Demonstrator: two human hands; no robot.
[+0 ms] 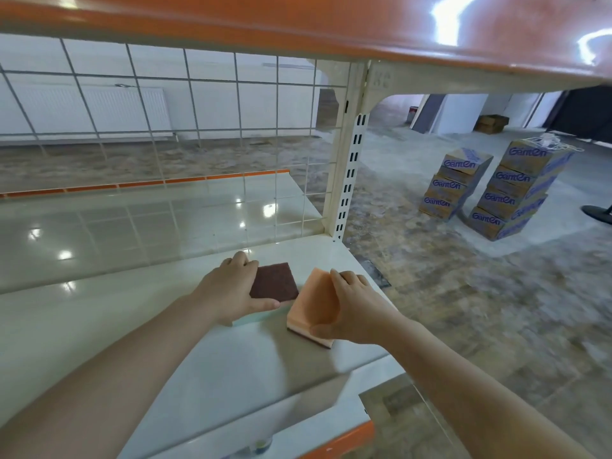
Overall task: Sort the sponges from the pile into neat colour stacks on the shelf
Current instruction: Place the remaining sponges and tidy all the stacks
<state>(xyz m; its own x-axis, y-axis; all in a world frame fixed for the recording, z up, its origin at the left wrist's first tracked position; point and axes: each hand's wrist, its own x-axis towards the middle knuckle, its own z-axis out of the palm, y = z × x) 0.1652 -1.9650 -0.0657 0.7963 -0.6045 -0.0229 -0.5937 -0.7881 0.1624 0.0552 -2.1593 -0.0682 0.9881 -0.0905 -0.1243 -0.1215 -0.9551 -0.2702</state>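
Hands apparently gripping sponges

Looks to me like an unfinished shop or stockroom. I'm facing retail gondola shelving with orange trim, a wire grid back and a slotted upright. Stacked branded cartons sit on a bare, patchy concrete floor.
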